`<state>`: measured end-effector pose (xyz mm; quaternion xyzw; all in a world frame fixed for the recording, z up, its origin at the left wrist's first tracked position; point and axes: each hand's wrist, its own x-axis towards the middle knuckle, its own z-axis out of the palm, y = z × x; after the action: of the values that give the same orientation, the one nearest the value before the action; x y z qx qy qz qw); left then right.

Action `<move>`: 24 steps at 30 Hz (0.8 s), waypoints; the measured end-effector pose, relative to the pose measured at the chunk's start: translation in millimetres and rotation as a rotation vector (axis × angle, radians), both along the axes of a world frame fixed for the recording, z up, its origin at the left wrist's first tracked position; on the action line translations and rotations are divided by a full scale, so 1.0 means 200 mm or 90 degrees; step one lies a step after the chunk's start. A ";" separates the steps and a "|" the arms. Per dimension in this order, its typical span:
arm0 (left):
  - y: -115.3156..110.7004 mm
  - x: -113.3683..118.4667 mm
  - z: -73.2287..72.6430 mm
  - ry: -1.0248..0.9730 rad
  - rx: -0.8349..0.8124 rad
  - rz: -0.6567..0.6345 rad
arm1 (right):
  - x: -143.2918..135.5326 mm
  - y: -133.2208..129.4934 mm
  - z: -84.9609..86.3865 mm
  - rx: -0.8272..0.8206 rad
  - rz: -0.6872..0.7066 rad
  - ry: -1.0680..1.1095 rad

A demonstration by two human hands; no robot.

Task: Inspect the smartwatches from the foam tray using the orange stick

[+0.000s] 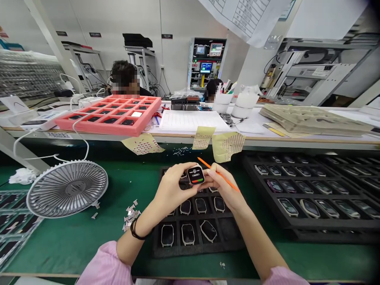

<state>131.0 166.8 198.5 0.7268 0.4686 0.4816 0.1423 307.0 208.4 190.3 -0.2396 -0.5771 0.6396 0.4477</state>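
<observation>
Both hands, left hand point(172, 184) and right hand point(221, 184), gripped a lit watch body point(196, 175) above a black tray point(178, 247), the right also pinching an orange stick point(218, 173), a white fan point(67, 189) lying left on the green worktop point(74, 237).

Pink sleeves cover my upper arms, pushed up past the elbows. My left hand point(172, 186) wears black bands at the wrist; my right hand point(224, 186) is bare, unadorned.
</observation>
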 end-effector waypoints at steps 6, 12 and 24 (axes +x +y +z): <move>0.03 -0.06 0.03 -0.344 -0.247 -0.241 | 0.06 0.00 0.04 0.034 -0.051 0.005; 0.10 -0.02 -0.01 -0.393 -0.353 -0.235 | 0.08 0.01 0.05 0.067 -0.080 -0.024; 0.12 -0.02 -0.02 -0.335 -0.369 -0.175 | 0.12 0.03 0.06 0.079 -0.128 -0.029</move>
<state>126.4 190.5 194.3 0.5645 0.4310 0.4757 0.5189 331.0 215.3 202.9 -0.2827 -0.5988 0.5487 0.5103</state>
